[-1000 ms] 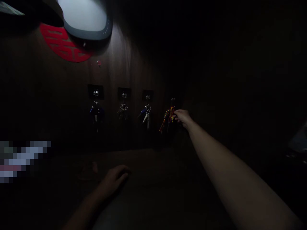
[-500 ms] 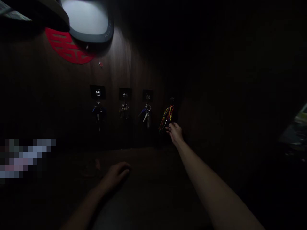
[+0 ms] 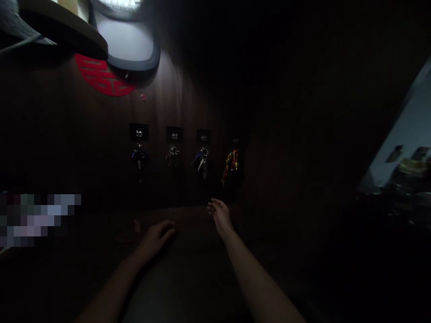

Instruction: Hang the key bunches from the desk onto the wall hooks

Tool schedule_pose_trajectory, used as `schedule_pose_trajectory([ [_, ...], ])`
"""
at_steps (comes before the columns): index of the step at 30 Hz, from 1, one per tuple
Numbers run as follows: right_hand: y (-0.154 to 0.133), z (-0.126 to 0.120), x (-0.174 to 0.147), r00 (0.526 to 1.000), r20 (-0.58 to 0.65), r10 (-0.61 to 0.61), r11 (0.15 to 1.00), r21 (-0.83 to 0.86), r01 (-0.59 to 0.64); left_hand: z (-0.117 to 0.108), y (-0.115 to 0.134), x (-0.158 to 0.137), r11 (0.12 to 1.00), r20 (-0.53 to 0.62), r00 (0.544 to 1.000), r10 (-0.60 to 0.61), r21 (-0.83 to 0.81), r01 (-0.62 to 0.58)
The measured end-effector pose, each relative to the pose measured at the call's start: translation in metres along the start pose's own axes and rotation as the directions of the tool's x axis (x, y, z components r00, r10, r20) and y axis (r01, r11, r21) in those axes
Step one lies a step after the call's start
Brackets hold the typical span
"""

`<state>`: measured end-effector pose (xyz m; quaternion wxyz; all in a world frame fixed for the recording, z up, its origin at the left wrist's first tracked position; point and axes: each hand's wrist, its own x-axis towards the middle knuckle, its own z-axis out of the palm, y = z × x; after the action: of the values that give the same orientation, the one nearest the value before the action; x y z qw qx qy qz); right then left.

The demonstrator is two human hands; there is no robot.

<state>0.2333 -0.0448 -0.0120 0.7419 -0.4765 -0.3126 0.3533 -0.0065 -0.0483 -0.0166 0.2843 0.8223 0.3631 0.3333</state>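
My right hand (image 3: pixel 220 217) is below the hanging keys and apart from them, its fingers loosely spread with nothing visible in them. Closest above it, a lanyard of red, yellow and green braided cord (image 3: pixel 233 160) hangs from the rightmost hook. To its left hang a bunch of keys with a blue tag (image 3: pixel 203 158), a dim key bunch (image 3: pixel 173 152) and a dark key fob with keys (image 3: pixel 139 158). My left hand (image 3: pixel 157 238) lies on the dark wooden surface (image 3: pixel 188 220), fingers stretched out and holding nothing.
Dark hook plates (image 3: pixel 138 132) line the wooden panel. Above them are a red round paper-cut ornament (image 3: pixel 104 78) and a grey-white cap-like object (image 3: pixel 129 42). A dim reddish item (image 3: pixel 136 226) lies beside my left hand. At far right, a lighter area (image 3: pixel 404 121) holds unclear clutter.
My right hand has let go of the colourful lanyard and moved down and left, away from it. The lanyard stays on its hook. My left hand stays on the surface.
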Motion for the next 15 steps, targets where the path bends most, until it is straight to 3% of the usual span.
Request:
schedule_pose_trajectory([
  [4, 0.023, 0.017, -0.019, 0.998, 0.051, 0.027, 0.997, -0.069, -0.024, -0.015, -0.005, 0.002, 0.994, -0.195, 0.978, -0.068, 0.073, 0.083],
  [8, 0.033, 0.027, -0.027, 0.995, 0.095, 0.016, 0.986, -0.165, 0.000, -0.034, -0.014, 0.003, 0.985, -0.372, 0.920, -0.122, 0.066, 0.157],
  [12, 0.035, 0.031, -0.029, 0.987, 0.162, -0.002, 0.975, -0.221, 0.038, -0.053, -0.027, 0.002, 0.963, -0.536, 0.815, -0.220, 0.015, 0.270],
  [15, 0.035, 0.031, -0.028, 0.980, 0.196, -0.040, 0.957, -0.275, 0.094, -0.065, -0.040, 0.002, 0.935, -0.636, 0.701, -0.323, -0.099, 0.341],
])
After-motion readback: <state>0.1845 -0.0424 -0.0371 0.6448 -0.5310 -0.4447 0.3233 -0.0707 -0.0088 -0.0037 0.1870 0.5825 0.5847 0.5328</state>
